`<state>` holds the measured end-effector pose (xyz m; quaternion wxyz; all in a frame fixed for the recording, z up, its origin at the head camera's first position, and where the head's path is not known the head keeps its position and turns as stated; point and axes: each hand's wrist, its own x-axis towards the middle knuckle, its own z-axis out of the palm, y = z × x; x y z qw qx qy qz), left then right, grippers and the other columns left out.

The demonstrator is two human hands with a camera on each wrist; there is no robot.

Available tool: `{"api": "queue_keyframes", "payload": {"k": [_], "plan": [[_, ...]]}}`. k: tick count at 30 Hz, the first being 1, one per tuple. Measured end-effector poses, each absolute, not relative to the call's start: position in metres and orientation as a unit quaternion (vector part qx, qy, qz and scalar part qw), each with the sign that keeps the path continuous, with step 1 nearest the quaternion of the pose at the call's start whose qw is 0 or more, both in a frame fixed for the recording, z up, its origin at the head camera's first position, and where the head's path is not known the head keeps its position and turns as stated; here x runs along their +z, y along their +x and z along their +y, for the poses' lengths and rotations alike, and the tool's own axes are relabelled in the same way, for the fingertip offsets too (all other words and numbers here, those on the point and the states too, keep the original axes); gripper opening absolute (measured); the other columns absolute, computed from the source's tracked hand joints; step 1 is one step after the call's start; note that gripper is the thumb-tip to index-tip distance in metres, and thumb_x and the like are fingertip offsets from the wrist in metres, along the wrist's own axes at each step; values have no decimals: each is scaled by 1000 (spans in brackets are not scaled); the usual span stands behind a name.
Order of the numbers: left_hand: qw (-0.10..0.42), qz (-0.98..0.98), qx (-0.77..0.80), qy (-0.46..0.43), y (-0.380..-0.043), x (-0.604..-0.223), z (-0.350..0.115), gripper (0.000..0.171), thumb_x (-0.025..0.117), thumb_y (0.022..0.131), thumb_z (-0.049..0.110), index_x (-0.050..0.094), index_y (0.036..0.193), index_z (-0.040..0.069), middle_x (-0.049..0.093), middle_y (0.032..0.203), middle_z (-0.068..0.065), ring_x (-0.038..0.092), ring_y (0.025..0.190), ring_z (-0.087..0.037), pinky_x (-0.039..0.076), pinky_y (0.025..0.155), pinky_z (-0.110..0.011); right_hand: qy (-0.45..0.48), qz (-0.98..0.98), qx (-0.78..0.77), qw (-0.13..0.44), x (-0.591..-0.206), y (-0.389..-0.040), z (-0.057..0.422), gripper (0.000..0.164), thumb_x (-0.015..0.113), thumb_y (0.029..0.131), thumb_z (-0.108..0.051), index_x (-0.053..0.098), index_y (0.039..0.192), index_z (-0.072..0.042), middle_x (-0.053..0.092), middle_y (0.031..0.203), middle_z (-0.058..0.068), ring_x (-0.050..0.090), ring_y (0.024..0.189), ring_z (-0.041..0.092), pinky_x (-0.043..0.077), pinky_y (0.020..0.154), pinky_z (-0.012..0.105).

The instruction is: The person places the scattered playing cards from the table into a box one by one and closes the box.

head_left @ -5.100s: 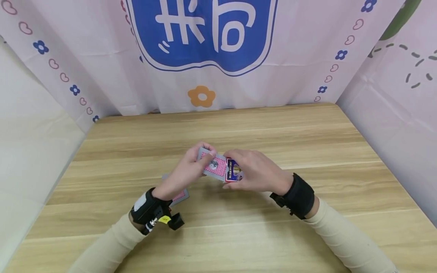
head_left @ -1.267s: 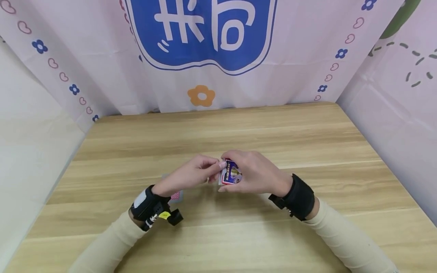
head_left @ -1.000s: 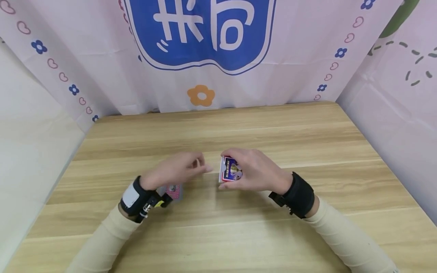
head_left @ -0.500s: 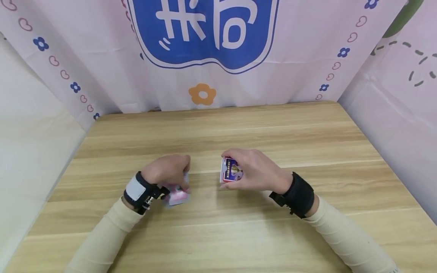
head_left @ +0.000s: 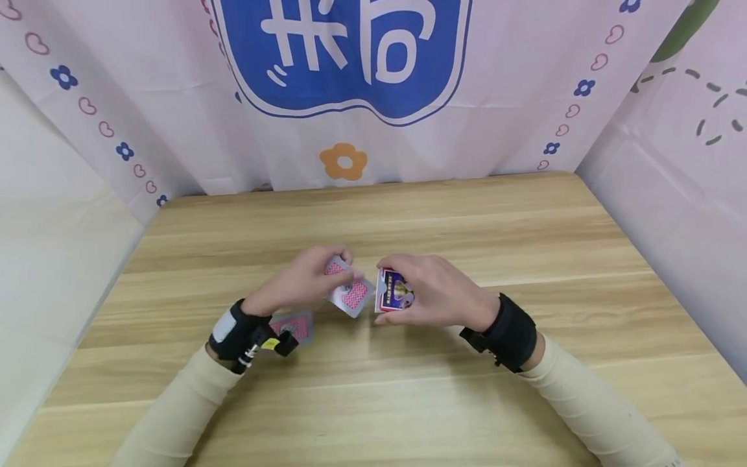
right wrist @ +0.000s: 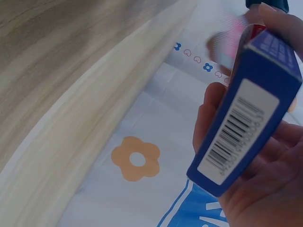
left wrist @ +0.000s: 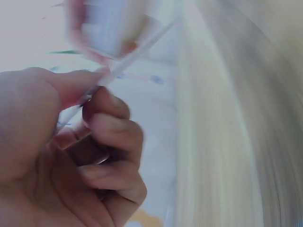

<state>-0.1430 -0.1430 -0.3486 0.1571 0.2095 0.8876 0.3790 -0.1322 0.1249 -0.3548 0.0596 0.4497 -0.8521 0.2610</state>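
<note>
My left hand (head_left: 306, 279) pinches a red-backed playing card (head_left: 355, 293) between thumb and fingers, tilted just left of the card box; whether it is one card or several I cannot tell. In the left wrist view the card (left wrist: 147, 45) shows edge-on and blurred. My right hand (head_left: 440, 292) grips the blue card box (head_left: 395, 290) by its edges, its end turned toward the left hand. A barcode marks the side of the box (right wrist: 239, 127) in the right wrist view. More red-backed cards (head_left: 297, 326) lie on the table beside the left wrist, partly covered by its strap.
The wooden table (head_left: 408, 402) reaches back to a printed curtain (head_left: 280, 149) with a blue emblem and an orange flower. Pale cloth walls stand on the left and right. Each wrist wears a black strap with a camera.
The left hand let go at the box and moved left and down to the cards on the table. Now it is back near the box, holding a card. The right hand stays put.
</note>
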Motion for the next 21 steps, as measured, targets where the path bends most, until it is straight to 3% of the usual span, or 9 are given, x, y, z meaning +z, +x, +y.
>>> {"api": "queue_keyframes", "payload": {"k": [6,12,17,21], "plan": [[210,841,477,148,-134,-330,-143,24,67,104,31,55,97,11,66,91,-6,67,80,-19,53,65,-27,456,-849,262,59,-354,-132,122,75,94,76,-47,63,130,-4,74,106,3,64,80,6,54,69,19],[219,847,468,125,-127,-328,-134,25,66,104,34,56,100,11,70,92,-5,68,83,-18,53,70,-29,463,-846,261,53,-354,-130,122,73,94,76,-47,63,128,-5,73,104,1,62,79,4,51,67,17],[191,862,459,100,-124,-330,-129,26,66,103,35,56,101,12,70,91,-4,64,78,-16,49,67,-28,460,-847,262,48,-354,-129,122,74,94,76,-46,63,129,-5,73,104,1,62,79,4,51,67,17],[126,866,473,104,-120,-336,-119,25,66,104,32,55,99,10,60,81,-1,53,68,-15,40,58,-25,457,-849,261,55,-354,-128,120,73,94,76,-46,63,128,-5,73,104,1,62,78,4,50,67,17]]}}
